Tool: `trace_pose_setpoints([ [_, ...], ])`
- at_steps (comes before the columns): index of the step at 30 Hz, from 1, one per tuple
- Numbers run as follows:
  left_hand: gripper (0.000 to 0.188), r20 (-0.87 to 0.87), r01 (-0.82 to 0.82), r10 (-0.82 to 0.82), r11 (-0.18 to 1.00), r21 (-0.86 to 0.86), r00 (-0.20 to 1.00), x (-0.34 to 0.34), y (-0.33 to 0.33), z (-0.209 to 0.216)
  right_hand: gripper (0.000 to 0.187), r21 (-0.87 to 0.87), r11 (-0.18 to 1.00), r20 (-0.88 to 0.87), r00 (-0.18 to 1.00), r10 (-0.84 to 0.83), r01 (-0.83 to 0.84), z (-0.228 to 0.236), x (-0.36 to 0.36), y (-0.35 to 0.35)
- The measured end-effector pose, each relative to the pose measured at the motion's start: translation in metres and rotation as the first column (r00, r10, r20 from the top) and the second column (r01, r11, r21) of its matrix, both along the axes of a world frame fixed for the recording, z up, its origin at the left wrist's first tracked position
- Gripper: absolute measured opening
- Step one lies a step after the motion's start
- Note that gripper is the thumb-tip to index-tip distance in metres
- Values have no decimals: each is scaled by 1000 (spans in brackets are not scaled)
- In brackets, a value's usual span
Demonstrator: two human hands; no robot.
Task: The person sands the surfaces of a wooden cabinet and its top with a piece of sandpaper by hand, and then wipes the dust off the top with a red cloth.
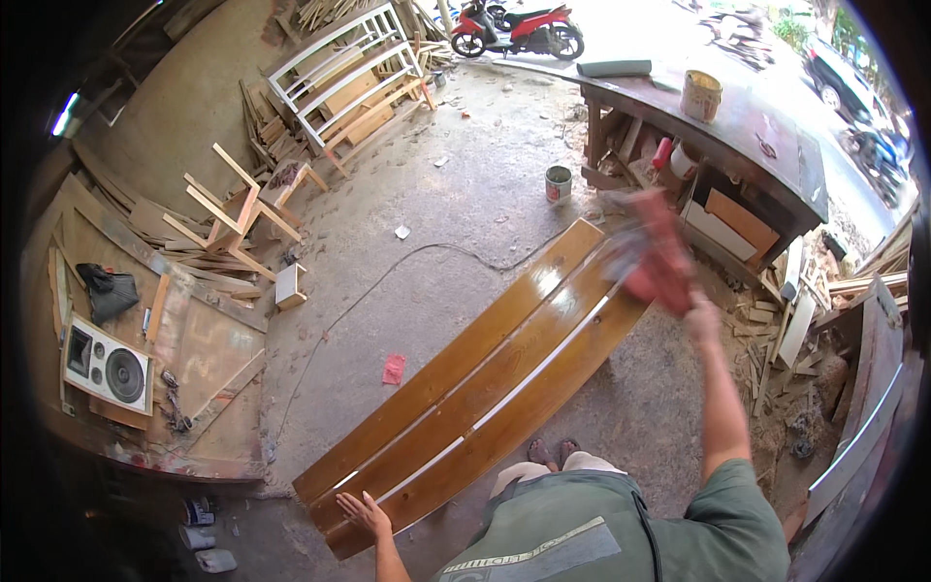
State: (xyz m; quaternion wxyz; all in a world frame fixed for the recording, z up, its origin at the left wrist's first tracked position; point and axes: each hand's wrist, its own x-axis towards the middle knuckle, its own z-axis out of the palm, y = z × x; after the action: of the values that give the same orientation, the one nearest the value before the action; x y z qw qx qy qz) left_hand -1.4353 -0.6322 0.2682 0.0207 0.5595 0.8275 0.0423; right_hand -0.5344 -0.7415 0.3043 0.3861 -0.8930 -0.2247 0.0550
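Note:
A long varnished wooden panel (514,330) runs slantwise in front of me. Its glossy brown planks are split by narrow pale gaps. My left hand (364,512) lies on the panel's near left end, fingers stretched out and holding nothing. At the far right end my right hand (704,322) grips a red cloth (664,254), smeared by motion. The cloth is over the panel's far corner and partly covers it; whether it touches the wood there I cannot tell.
A workbench (756,126) bearing a yellowish tub (701,95) stands far right, an open can (558,184) near it. A cable (407,254) crosses the floor. Wood scraps (786,339) lie right; an unfinished chair frame (238,213) and a speaker (109,364) are left.

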Motion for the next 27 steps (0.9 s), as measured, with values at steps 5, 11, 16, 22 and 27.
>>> trace_pose_setpoints([
  [5, 78, -69, -89, 84, 993, -77, 994, 17, 31, -9, 30, 499, 663, 124, 712, -691, 557, 30, 184, -114],
  [11, 82, -20, 34, -35, 999, -41, 999, 87, 98, 2, 22, 36, 969, -65, 967, 246, -244, 43, -65, 59],
  [16, 81, 35, 73, -73, 997, -18, 997, 132, 144, -9, 48, 503, -177, -338, -381, 861, -846, 95, -291, 113],
  [22, 81, 0, 27, -27, 999, -21, 1000, 202, 153, -10, 41, 1, 344, 55, 344, 938, -939, 75, -114, 151],
  [27, 84, 40, 114, -111, 991, -69, 993, 350, 166, -5, 25, -478, 867, 205, 943, 264, -139, 24, 159, 55],
])
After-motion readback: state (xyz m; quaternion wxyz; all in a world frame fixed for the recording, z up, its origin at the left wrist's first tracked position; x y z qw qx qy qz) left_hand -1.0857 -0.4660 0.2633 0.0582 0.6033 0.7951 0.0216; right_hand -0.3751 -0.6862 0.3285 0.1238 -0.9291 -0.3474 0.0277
